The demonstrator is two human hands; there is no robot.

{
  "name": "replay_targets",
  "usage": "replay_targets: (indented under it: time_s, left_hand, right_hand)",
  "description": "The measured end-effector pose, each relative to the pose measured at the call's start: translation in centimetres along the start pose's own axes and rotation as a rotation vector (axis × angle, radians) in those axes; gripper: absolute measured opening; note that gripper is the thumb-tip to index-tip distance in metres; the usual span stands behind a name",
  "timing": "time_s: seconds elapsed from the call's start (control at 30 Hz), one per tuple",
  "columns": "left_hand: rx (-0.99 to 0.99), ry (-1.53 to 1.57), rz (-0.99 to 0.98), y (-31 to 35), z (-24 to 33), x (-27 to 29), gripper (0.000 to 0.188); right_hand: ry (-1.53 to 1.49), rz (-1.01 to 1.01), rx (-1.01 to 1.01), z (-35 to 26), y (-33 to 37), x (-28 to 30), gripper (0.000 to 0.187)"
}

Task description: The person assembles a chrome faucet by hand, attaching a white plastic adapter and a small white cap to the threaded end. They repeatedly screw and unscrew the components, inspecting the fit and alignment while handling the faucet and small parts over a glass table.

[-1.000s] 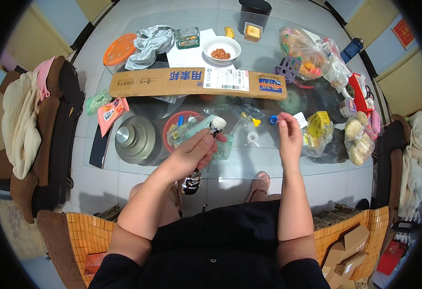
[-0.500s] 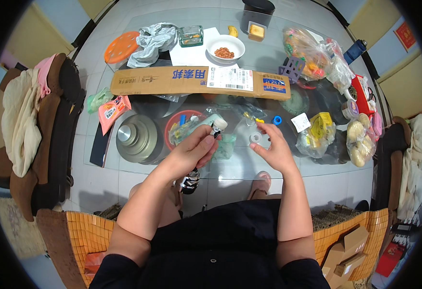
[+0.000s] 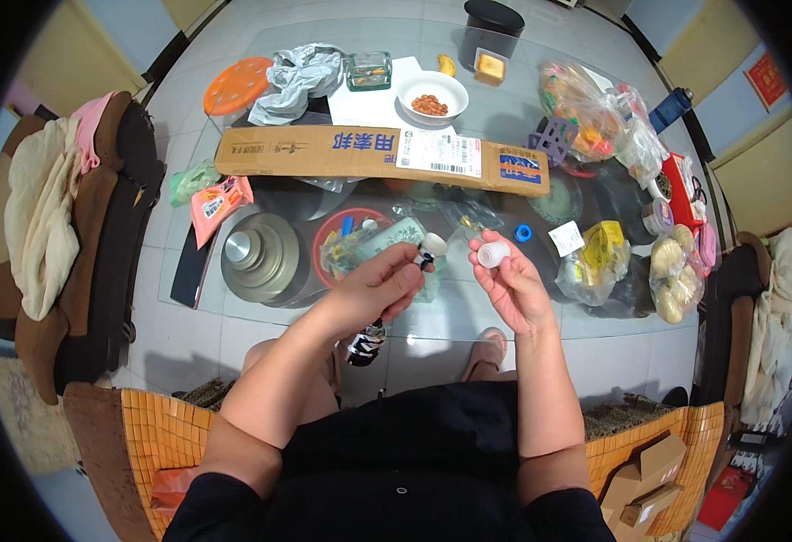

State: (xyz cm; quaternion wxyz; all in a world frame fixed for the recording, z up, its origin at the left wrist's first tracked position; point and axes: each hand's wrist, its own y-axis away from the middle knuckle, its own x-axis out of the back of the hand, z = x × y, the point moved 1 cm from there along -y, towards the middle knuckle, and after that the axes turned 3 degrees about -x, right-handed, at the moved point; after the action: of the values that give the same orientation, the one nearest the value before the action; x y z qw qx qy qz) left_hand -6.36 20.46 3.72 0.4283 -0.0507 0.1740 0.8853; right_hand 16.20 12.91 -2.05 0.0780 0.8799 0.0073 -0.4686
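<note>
My left hand is closed round a slim black-and-white object. Its pale round end sticks out above the fingers, and its dark patterned lower part shows below the hand; I cannot tell its kind. My right hand pinches a small translucent white cap-like piece between thumb and fingers, apart from the left hand's object. Beyond the right hand, a small blue ring-shaped piece lies on the glass table. Clear plastic packaging lies beyond the two hands.
A long cardboard box spans the table behind my hands. Left of them are a red basin and a round metal vessel. At right lie a bag with yellow contents and a bag of pale round items. A bowl stands behind the box.
My right hand has taken hold of the translucent white piece and turned its palm upward with it. My left hand has shifted slightly right, still holding its object.
</note>
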Motion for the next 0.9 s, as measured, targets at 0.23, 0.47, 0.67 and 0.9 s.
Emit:
replay_targets:
  time_s: [0.23,0.47,0.67,0.9]
  left_hand:
    - [-0.011,-0.048,-0.012,0.0,-0.8,-0.5,0.027]
    - [-0.104,-0.104,-0.112,0.1,-0.9,-0.1,0.028]
    - [-0.173,-0.178,-0.022,0.3,-0.8,-0.8,0.028]
    - [-0.281,-0.57,0.112,0.6,0.5,-2.1,0.025]
  right_hand:
    - [-0.01,-0.034,0.01,0.5,0.3,-0.3,0.046]
    - [0.015,-0.097,0.06,0.4,1.0,-1.7,0.052]
    - [0.109,-0.118,0.127,0.3,2.2,-3.5,0.049]
    - [0.444,0.01,0.258,0.4,2.8,-4.3,0.046]
